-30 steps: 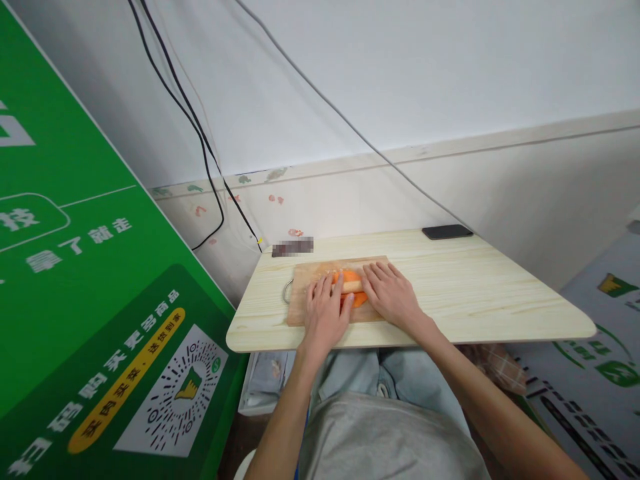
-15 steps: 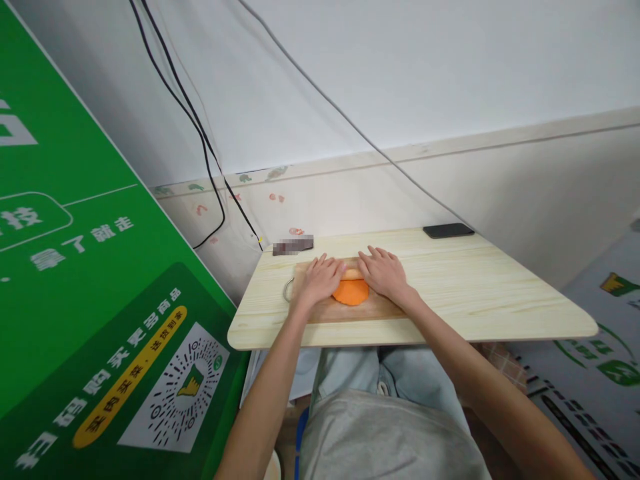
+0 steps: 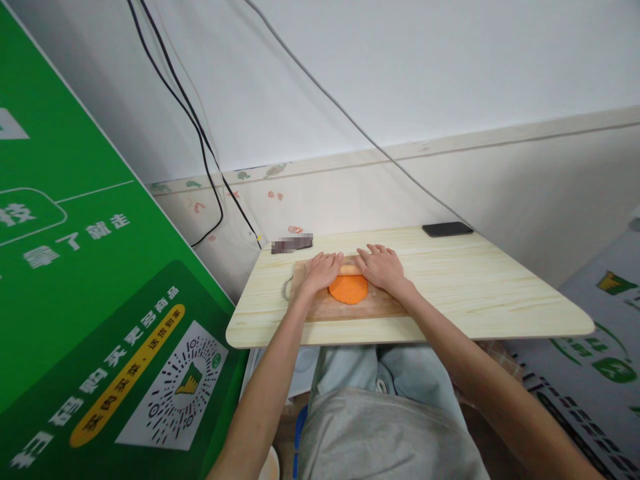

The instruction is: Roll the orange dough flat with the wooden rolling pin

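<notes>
A pale wooden rolling pin (image 3: pixel 349 270) lies crosswise on a wooden cutting board (image 3: pixel 333 312), and its ends are hidden under my hands. My left hand (image 3: pixel 323 270) rests on the left part of the pin with fingers stretched forward over it. On the right part, my right hand (image 3: pixel 383 267) lies palm down, its fingers extended and slightly spread. Just on my side of the pin, a flat, roundish orange sheet of dough (image 3: pixel 349 290) lies on the board, its far edge touching or under the pin.
The board sits on a light wood-grain table (image 3: pixel 480 293) against the wall, a metal ring handle (image 3: pixel 287 288) at its left. A black phone (image 3: pixel 447 229) lies at the back right, a blurred dark object (image 3: pixel 291 243) at the back left. A green printed panel (image 3: pixel 100 267) stands left.
The view has shifted slightly. Both hands stay on the rolling pin, and slightly more of the orange dough shows on the near side of it.
</notes>
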A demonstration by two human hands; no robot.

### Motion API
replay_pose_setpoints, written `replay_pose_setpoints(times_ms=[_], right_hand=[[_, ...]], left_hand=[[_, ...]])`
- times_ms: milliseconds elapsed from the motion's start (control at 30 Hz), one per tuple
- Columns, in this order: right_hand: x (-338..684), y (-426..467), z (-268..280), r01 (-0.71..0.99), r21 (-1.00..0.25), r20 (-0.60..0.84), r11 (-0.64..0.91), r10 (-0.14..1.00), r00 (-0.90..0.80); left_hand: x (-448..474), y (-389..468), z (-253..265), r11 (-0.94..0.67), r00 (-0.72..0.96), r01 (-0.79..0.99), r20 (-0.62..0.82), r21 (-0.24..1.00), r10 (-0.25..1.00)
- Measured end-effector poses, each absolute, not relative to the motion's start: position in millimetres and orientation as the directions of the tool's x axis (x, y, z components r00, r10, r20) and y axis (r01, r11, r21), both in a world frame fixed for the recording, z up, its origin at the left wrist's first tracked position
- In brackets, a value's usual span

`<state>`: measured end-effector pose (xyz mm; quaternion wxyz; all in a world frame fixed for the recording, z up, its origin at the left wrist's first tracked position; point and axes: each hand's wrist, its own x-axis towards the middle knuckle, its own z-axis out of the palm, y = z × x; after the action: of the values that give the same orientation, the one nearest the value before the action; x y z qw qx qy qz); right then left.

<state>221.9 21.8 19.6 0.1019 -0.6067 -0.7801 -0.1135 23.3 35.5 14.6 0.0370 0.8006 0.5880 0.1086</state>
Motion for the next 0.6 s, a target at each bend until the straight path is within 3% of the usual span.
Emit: replay_pose_setpoints(times_ms=[267, 400, 600], right_hand=[[222.9, -15.6, 12.6, 0.948, 0.052, 0.392, 0.315, 0.866, -0.310], [226.1, -38.7, -0.2, 0.925, 0.058, 0.474, 0.375, 0.805, -0.356], [233.3, -69.6, -13.5, 0.887, 0.039, 0.543, 0.460, 0.735, -0.405]], left_hand=[[13.4, -1.5, -6.8, -0.373, 0.318, 0.914, 0.289, 0.161, 0.903], [12.3, -34.6, -16.8, -0.359, 0.264, 0.918, 0.418, 0.167, 0.869], [14.4, -81.9, -19.7, -0.361, 0.243, 0.920, 0.498, 0.154, 0.832]])
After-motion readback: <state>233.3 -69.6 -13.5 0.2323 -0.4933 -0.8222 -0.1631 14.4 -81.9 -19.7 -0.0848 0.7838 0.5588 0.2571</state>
